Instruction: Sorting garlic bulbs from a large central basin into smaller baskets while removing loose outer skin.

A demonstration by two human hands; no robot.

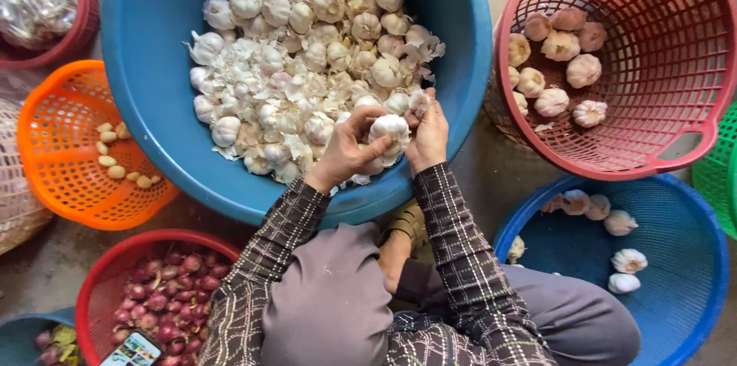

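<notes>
Concrete floor (46, 258), crowded with containers. Left hand (345, 147) and right hand (428, 135): both grips closed on one garlic bulb (390, 129), held over the near rim of the blue tub (153, 66); best kept there so papery skins fall inside. Nearby: red basket of shallots (107, 274), orange basket (61, 143) with cloves, blue basket (691, 289), far red basket (691, 143).

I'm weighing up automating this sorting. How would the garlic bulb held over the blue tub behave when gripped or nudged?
The garlic bulb, pinched between left hand and right hand, looks rounded, so it would probably roll if nudged. Loose papery skins in the blue tub suggest its skin flakes and slips. It likely feels firm and light.
</notes>
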